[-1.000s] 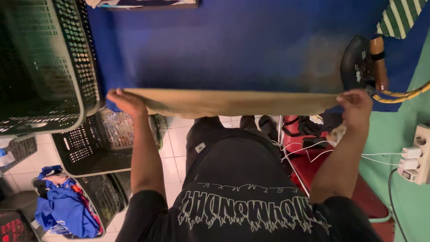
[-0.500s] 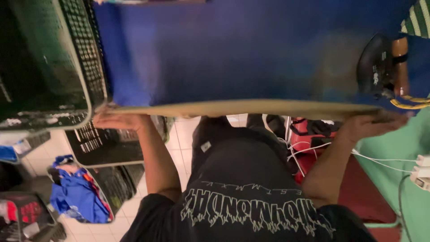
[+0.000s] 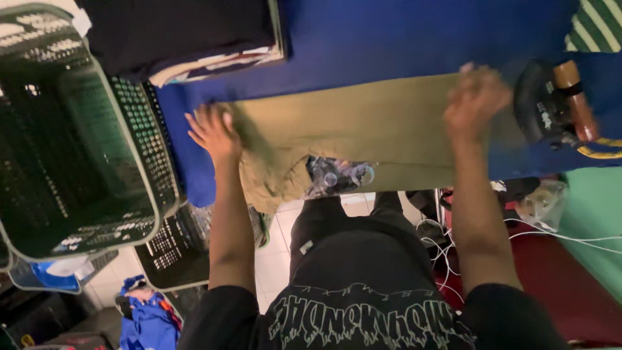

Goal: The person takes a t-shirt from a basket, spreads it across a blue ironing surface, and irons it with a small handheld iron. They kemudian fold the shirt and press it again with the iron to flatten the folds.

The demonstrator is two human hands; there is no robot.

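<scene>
An olive-tan garment with a printed graphic near its lower edge lies spread on a blue-covered table. My left hand rests flat, fingers apart, on the garment's left end. My right hand presses flat on its right end, blurred by motion. Part of the garment's lower left corner hangs over the table's near edge.
A dark plastic laundry basket stands at the left, more baskets below it. A stack of folded dark clothes sits at the table's far left. A clothes iron rests at the right. Cables trail on the floor.
The garment, held stretched edge-on between both hands before, now lies flat on the table. Both hands have moved forward onto its top and opened.
</scene>
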